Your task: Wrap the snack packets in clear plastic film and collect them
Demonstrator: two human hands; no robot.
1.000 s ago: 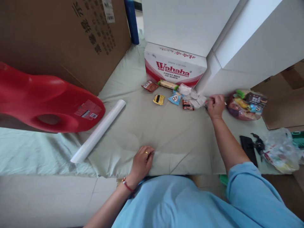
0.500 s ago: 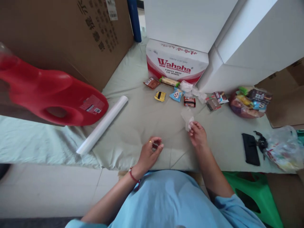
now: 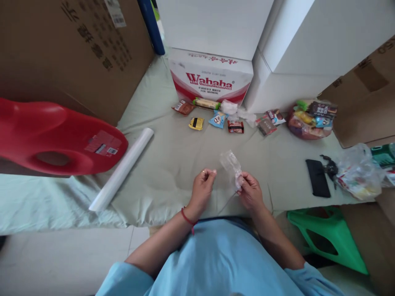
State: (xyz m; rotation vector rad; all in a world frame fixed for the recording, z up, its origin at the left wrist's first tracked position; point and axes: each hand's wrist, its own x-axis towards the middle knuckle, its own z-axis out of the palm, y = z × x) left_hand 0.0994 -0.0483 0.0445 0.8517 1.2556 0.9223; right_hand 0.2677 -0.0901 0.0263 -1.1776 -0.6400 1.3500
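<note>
Probably the plastic bag point(image 3: 231, 164) weighs next to nothing and handles as a limp, slippery film, apt to crease, cling to itself or tear if pulled hard; a pinch at the gathered end, or at either side of an edge, should suit it best. It looks clear, colourless and crumpled, with pale glints along its folds, whitish where it is bunched and see-through where it spreads into a loose flap; whether anything lies inside is hard to tell. The right hand point(image 3: 251, 190) holds it above the near part of the cloth-covered bench point(image 3: 173, 164), thumb and fingers clamped on its bunched lower end. Just beside, apart from the bag, the left hand point(image 3: 201, 191) has its fingers curled in towards the thumb; whether the tips meet cannot be told. Farther off lies a small brown packet point(image 3: 235, 127).
</note>
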